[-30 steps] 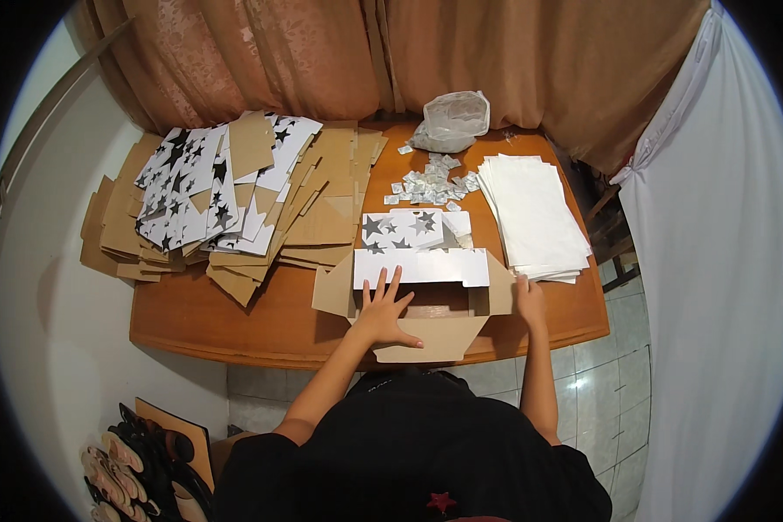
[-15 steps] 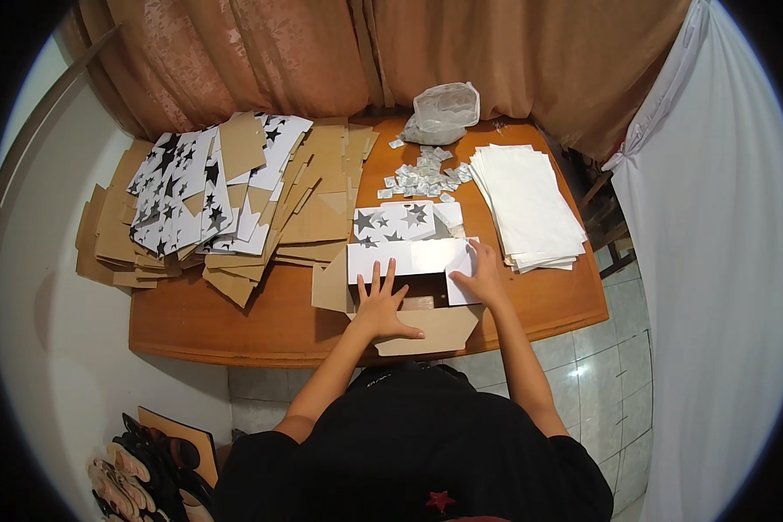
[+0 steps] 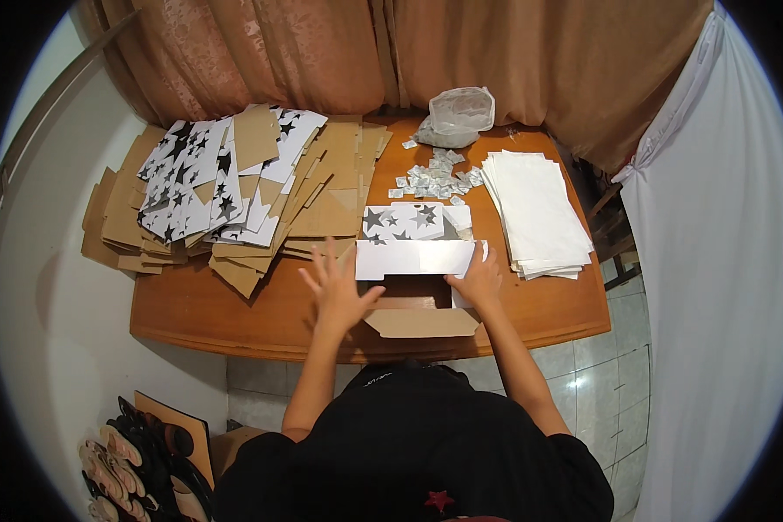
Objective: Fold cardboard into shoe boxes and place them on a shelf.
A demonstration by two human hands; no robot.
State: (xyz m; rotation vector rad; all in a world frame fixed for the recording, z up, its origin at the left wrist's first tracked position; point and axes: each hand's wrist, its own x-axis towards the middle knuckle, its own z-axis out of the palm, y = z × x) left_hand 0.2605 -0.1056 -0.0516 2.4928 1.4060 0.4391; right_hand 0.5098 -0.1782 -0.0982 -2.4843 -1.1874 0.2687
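A partly folded cardboard box (image 3: 400, 258), white with black and grey stars outside and brown inside, lies on the table before me. Its opening faces me, and a brown flap (image 3: 422, 323) extends from it toward the near edge. My left hand (image 3: 335, 294) is at the box's left side with fingers spread, its thumb at the edge of the opening. At the right side, my right hand (image 3: 481, 283) grips the box's end wall, thumb by the opening and fingers curled along the outside. Part of the right end flap is hidden by that hand.
Flat cardboard pieces (image 3: 335, 187), some star-printed, are heaped at left. White sheets (image 3: 539, 209) are stacked at right. Small clear packets (image 3: 439, 181) lie scattered behind the box, near a translucent plastic bag (image 3: 461, 113). Shoes (image 3: 139, 465) stand on the floor at lower left.
My left hand has moved left from the top panel to the box's left side. The brown left flap no longer sticks out sideways. My right hand stays at the right end, its thumb farther in.
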